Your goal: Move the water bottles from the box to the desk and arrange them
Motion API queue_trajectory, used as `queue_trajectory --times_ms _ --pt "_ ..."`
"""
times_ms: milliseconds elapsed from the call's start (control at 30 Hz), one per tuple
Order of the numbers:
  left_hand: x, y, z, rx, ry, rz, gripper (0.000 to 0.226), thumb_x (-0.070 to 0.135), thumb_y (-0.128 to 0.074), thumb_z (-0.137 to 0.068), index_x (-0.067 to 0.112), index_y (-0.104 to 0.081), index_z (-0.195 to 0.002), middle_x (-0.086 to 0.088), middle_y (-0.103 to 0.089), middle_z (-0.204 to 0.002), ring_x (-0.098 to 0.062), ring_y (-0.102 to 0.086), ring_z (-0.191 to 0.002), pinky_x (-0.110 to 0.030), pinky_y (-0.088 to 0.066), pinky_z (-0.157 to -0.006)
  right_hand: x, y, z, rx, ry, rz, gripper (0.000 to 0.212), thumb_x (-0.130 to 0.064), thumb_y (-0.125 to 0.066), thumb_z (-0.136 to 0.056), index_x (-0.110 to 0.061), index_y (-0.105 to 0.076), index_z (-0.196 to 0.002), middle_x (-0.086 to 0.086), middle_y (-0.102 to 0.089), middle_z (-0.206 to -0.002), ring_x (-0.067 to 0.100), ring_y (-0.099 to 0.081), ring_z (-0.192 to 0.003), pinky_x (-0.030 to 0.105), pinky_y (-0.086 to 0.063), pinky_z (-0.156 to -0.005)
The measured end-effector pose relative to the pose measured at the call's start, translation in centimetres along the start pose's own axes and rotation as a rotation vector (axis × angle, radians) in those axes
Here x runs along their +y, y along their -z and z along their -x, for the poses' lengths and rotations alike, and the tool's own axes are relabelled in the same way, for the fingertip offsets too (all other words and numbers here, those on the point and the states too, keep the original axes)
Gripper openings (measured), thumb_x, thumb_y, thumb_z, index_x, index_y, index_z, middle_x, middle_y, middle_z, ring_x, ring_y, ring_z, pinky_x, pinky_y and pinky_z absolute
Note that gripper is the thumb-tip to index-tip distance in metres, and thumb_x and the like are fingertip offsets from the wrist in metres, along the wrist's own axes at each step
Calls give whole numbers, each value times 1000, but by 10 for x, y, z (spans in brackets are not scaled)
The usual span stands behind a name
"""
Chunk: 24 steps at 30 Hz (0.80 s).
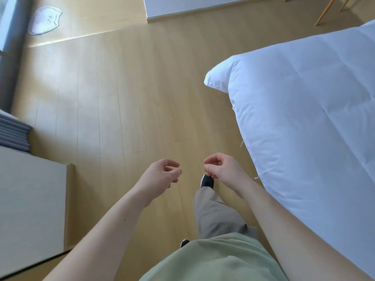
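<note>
Hanging loosely curled over the wooden floor (121, 88) at lower centre, the left hand (162, 175) and right hand (221, 169) held nothing; a white bed (304, 102) filled the right.

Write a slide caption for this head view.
Empty left hand and right hand over wooden floor beside white bed.
</note>
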<state>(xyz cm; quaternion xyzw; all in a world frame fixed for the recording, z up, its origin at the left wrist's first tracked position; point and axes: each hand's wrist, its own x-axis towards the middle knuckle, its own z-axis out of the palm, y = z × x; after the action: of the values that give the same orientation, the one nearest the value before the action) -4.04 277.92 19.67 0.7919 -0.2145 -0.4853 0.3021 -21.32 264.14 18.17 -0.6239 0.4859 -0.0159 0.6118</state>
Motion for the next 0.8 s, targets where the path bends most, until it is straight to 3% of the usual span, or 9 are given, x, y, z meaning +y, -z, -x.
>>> queue_trajectory --times_ms 133,333,700,800 --pt "55 22 -58 14 29 -32 13 37 -67 -94 32 -67 -107 8 -76 -95 -13 -73 -91 -36 -60 -87 -40 33 -69 -19 6 -13 8 -19 -67 -90 -21 -68 -98 0 -74 -86 11 -70 -80 42 -57 -93" --pt "143 35 -144 29 5 45 11 35 -68 -94 31 -67 -104 8 -77 -94 -4 -74 -82 -32 -61 -82 -101 81 -149 -21 -1 -63 7 -19 -67 -91 -21 -68 -98 3 -75 -88 23 -72 -93 40 -56 -92" --pt "227 68 -282 -32 -4 94 16 33 -67 -94 29 -66 -110 7 -77 -93 -3 -74 -81 -22 -56 -69 -167 142 -281 62 -52 -64 6 -18 -68 -91 -20 -69 -96 2 -74 -89 16 -72 -87 36 -56 -86" --pt "246 83 -324 -41 -9 90 18 33 -67 -95 32 -62 -112 5 -76 -98 -3 -74 -80 -29 -60 -77 -189 145 -325 70 -70 -63 7 -18 -68 -90 -20 -69 -97 1 -74 -89 14 -72 -85 32 -56 -83"
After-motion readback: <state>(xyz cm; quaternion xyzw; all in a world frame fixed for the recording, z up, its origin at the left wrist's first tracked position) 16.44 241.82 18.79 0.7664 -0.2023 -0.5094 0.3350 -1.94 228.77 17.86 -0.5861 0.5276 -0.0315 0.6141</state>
